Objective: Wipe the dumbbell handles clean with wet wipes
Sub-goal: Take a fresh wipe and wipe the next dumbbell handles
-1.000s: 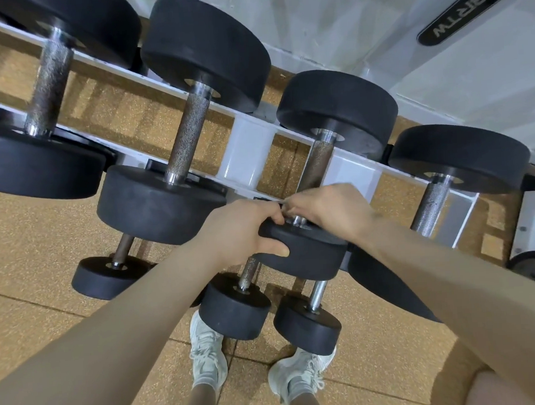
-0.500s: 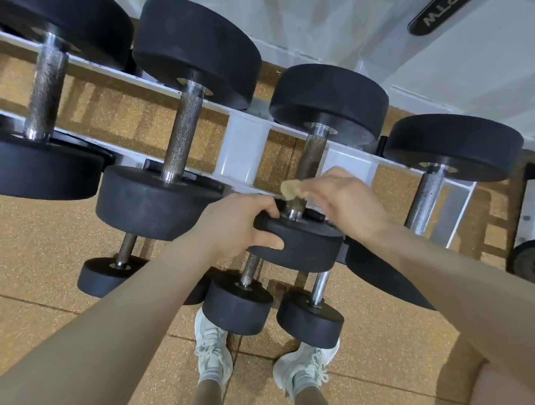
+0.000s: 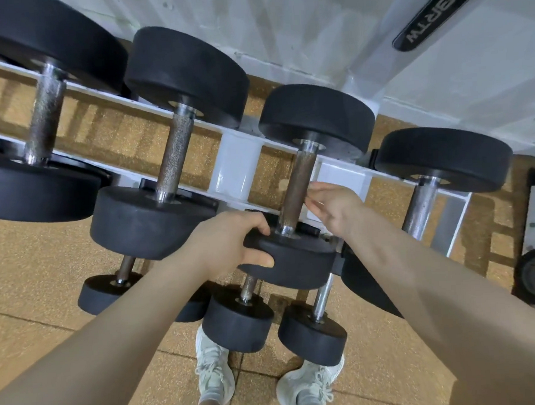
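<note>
The left hand (image 3: 228,245) is gripping the near rim of the dumbbell's (image 3: 297,200) front head (image 3: 294,260), fingers curling over the top edge and the thumb pressing the side face, while this dumbbell is lying across the white rack (image 3: 236,169), third from the left on the upper tier. The right hand (image 3: 335,207) is hanging just to the right of the handle (image 3: 298,188), fingers loose and spread, holding nothing that can be seen; whether a fingertip is brushing the bar is unclear. The handle is looking dark and rusty next to the brighter knurled handle of the left neighbour (image 3: 168,139), whose front head is sitting just left of the gripped one, with only a thin gap beside the left knuckles. On the right, another dumbbell (image 3: 436,173) is resting well apart from the handle, leaving an open lane where the right hand is sitting. The far head is lying against the rear rail, near the white wall. Under the gripped head, two small dumbbells (image 3: 242,322) (image 3: 313,334) are poking out from the lower tier, their front heads over the tan floor (image 3: 45,278) just ahead of the person's pale shoes (image 3: 214,371)
</note>
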Action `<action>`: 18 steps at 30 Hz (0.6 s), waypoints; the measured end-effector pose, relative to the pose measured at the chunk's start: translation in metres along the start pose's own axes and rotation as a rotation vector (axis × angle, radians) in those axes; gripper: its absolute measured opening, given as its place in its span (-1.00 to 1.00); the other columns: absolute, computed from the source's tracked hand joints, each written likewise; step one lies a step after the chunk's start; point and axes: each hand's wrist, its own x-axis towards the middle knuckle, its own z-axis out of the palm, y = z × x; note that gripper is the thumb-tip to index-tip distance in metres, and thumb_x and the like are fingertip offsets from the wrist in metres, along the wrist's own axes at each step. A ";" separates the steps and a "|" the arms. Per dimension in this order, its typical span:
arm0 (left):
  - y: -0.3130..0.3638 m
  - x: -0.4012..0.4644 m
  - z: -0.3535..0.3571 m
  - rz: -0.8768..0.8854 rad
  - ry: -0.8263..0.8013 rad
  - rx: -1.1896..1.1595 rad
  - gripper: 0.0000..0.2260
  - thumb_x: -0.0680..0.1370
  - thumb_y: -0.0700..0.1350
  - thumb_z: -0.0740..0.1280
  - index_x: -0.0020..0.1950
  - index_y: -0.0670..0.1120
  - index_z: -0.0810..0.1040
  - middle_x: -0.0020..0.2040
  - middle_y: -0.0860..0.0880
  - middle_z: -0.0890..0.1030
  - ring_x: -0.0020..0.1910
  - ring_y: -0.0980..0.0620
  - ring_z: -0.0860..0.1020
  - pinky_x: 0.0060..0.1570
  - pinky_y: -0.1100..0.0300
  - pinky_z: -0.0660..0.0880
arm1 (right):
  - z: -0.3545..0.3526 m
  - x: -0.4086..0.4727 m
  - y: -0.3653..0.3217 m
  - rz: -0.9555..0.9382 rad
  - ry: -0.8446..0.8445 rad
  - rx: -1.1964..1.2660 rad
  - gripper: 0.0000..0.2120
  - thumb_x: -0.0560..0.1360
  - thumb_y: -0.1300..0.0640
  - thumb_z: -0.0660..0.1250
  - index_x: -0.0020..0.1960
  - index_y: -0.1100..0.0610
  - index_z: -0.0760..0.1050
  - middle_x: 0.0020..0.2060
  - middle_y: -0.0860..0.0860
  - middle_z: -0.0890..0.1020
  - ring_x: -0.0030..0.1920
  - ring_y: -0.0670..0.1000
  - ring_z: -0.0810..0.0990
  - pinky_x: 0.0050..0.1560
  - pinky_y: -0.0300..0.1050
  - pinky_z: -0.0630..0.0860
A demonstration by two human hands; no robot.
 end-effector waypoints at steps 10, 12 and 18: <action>0.004 0.002 -0.004 -0.001 -0.039 0.034 -0.57 0.38 0.09 0.45 0.20 0.06 0.46 0.13 0.07 0.52 0.10 0.06 0.46 0.09 0.14 0.42 | -0.007 0.020 0.014 0.009 -0.109 0.002 -0.77 0.56 0.28 0.23 0.20 0.19 0.46 0.10 0.13 0.60 0.01 0.04 0.58 0.33 -0.02 0.38; 0.004 0.001 -0.004 -0.002 -0.039 0.032 -0.57 0.39 0.09 0.45 0.21 0.06 0.45 0.13 0.07 0.51 0.10 0.06 0.45 0.07 0.16 0.41 | -0.013 0.015 0.016 0.039 -0.152 0.025 -0.77 0.56 0.28 0.23 0.21 0.21 0.44 0.11 0.12 0.60 0.02 0.03 0.59 0.25 -0.09 0.45; 0.004 -0.001 -0.002 -0.008 -0.029 0.004 -0.58 0.40 0.09 0.44 0.21 0.06 0.45 0.06 0.08 0.47 -0.15 0.14 0.41 -0.19 0.24 0.35 | 0.001 0.025 -0.024 -0.046 -0.162 0.423 -0.87 0.60 0.27 0.14 0.09 0.14 0.42 -0.23 0.03 0.64 -0.19 -0.05 0.62 -0.04 -0.18 0.60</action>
